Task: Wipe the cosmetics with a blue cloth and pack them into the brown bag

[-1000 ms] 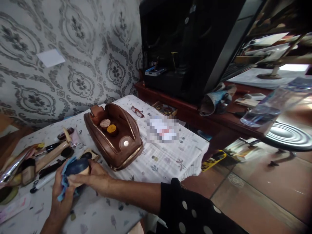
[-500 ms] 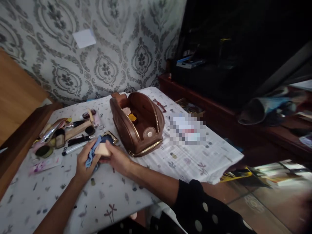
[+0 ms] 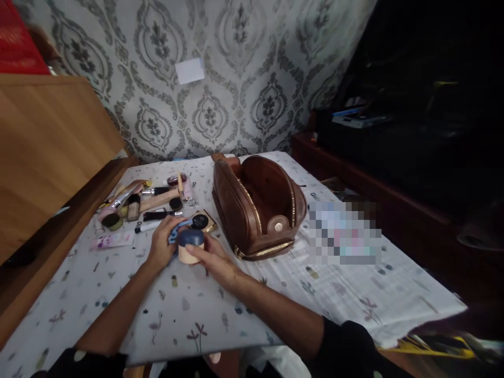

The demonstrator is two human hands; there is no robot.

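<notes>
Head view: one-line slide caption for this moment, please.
Right hand holding a blue-lidded jar, left hand a blue cloth, beside an open brown bag on a patterned tablecloth.

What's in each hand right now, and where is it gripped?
The right hand holds the blue-lidded jar by its pale side, below the lid; the left hand holds a bunched blue cloth, exact grip unclear.

No readable lettering or numbers.

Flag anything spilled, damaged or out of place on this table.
Nothing looks spilled or damaged. The cosmetics lie jumbled on the left of the table, untidy rather than odd. The navy-lidded jar in the right hand looks closed. The pixelated patch hides what's beneath.
</notes>
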